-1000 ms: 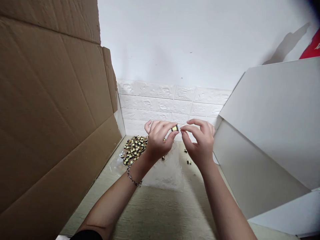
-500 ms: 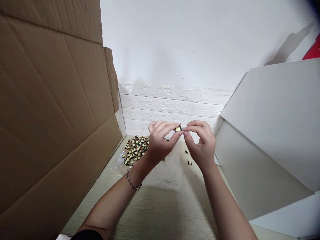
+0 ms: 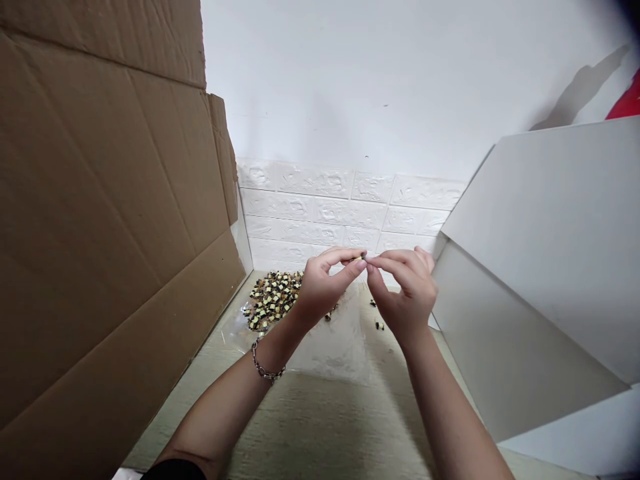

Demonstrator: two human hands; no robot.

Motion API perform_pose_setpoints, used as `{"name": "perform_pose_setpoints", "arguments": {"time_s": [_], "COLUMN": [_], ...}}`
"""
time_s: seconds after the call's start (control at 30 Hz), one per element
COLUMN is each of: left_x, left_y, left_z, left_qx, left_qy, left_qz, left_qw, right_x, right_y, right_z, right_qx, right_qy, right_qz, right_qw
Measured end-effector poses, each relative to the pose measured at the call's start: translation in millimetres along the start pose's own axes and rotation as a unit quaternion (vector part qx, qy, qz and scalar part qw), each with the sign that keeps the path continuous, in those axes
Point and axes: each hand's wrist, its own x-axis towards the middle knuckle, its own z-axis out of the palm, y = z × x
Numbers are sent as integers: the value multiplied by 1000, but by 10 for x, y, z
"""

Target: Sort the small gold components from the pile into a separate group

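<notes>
A: Left to right: a cardboard panel (image 3: 100,200), then a heap of black-and-yellow components (image 3: 273,300) on a plastic sheet (image 3: 330,353).

B: And the hands?

A: The left grip (image 3: 325,283) is nearly closed, pinching one small component (image 3: 362,257) up above the sheet, and the right grip (image 3: 405,293) meets it there!

B: Good technique?

A: Lovely, just fingertips, so the piece is only half hidden.

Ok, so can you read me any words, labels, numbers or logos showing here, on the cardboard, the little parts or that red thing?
Nothing can be read.
The brown cardboard sheet shows no print.
The small black-and-yellow parts are too small to tell any marking.
The red object is blurred and cut off, with no legible text.
</notes>
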Motion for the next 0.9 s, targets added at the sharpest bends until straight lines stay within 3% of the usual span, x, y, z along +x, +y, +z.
{"name": "perform_pose_setpoints", "arguments": {"time_s": [0.7, 0.9], "left_x": [59, 72], "left_y": [-46, -111], "left_z": [-58, -24], "left_qx": [2, -1], "left_qy": [-42, -23], "left_qz": [-36, -39], "left_qw": [998, 999], "right_x": [23, -40], "right_y": [74, 58], "right_z": [-3, 104], "right_qx": [-20, -34], "right_qy": [-47, -24], "right_qz": [-54, 1], "right_qw": [997, 999]}}
